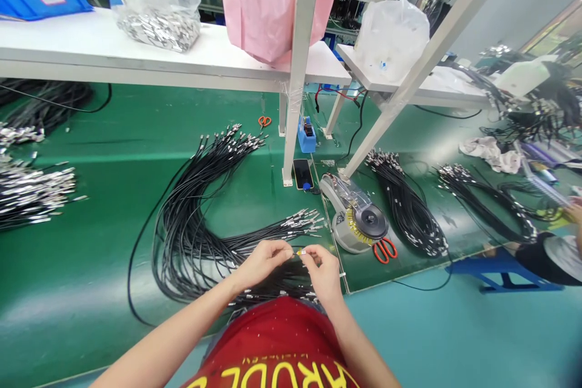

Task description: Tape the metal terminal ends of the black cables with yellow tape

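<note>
My left hand (268,262) pinches the end of a black cable between thumb and fingertips. Opposite it, my right hand (324,271) is closed on a small yellow piece of tape (299,252) at that cable end. The fingertips of both hands nearly meet and hide most of the cable's tip. Under and behind them lies a large curved bundle of black cables (184,224) with silvery connectors at its ends. To the right of my hands stands a round automatic tape dispenser (357,224) with yellow tape around its wheel.
Orange-handled scissors (385,250) lie beside the dispenser; a smaller pair (264,122) is farther back. A phone (303,174) and a blue tape holder (307,134) stand near a white post (297,73). More cable bundles (407,206) lie right. A co-worker's hand (573,209) shows at the right edge.
</note>
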`<action>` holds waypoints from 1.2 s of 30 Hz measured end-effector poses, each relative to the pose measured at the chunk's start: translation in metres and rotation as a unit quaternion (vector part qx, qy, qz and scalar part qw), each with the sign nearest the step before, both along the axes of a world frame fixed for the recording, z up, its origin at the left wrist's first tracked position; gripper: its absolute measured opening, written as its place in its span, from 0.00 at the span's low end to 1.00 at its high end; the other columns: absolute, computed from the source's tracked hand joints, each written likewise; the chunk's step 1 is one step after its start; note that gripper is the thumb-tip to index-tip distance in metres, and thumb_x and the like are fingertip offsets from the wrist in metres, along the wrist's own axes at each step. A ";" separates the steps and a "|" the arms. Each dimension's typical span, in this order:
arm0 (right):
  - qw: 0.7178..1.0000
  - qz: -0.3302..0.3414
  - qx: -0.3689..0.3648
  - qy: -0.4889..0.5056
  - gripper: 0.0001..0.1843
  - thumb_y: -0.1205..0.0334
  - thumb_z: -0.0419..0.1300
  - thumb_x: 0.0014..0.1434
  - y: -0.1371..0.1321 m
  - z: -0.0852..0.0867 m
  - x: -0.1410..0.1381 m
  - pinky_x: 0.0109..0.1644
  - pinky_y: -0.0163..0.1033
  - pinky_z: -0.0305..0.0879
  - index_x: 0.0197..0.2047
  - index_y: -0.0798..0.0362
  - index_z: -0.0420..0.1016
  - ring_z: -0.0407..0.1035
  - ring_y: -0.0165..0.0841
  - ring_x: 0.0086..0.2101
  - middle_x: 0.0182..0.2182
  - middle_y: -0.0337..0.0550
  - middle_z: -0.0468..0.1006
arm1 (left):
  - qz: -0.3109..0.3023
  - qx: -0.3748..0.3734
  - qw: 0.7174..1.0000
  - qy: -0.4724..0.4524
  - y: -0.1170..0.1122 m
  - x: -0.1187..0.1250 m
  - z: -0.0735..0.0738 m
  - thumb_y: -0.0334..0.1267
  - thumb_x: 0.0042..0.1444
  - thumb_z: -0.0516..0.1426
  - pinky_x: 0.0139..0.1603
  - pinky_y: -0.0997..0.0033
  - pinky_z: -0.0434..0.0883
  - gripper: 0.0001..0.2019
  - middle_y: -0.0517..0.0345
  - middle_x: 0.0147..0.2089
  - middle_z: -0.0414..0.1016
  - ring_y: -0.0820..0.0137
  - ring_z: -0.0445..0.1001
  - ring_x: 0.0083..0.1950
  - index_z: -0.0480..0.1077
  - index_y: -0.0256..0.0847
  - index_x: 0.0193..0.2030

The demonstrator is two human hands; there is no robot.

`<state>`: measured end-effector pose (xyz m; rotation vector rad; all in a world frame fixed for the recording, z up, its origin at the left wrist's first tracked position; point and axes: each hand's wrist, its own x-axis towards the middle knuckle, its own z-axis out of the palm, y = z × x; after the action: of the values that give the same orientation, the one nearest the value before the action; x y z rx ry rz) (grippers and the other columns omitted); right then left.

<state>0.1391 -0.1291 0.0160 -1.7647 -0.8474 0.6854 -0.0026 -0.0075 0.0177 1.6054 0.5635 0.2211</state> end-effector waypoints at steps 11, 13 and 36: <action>0.998 0.062 0.005 -0.009 0.12 0.57 0.58 0.61 -0.009 0.011 0.005 0.34 0.35 0.67 0.31 0.52 0.79 0.72 0.35 0.29 0.28 0.42 0.79 | 0.036 0.016 0.998 -0.038 -0.008 0.008 -0.002 0.47 0.58 0.60 0.33 0.74 0.65 0.17 0.54 0.37 0.77 0.69 0.69 0.33 0.76 0.37 0.47; 0.998 0.063 0.007 0.000 0.12 0.57 0.58 0.61 -0.010 0.010 0.004 0.35 0.35 0.67 0.31 0.52 0.80 0.72 0.34 0.29 0.27 0.41 0.79 | 0.059 0.024 0.996 -0.065 -0.010 0.012 -0.005 0.45 0.57 0.62 0.35 0.72 0.67 0.13 0.53 0.36 0.78 0.68 0.71 0.33 0.78 0.37 0.41; 0.985 0.020 0.020 0.173 0.13 0.54 0.62 0.59 -0.010 0.004 0.005 0.35 0.36 0.68 0.30 0.55 0.80 0.73 0.33 0.28 0.25 0.42 0.80 | -0.032 0.111 0.993 0.020 0.003 -0.008 -0.017 0.47 0.66 0.51 0.39 0.72 0.66 0.18 0.58 0.29 0.77 0.69 0.72 0.33 0.77 0.37 0.41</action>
<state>0.1442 -0.1395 0.0201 -1.5363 -0.6534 0.9609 -0.0103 -0.0046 0.0006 1.8446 0.5316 0.2097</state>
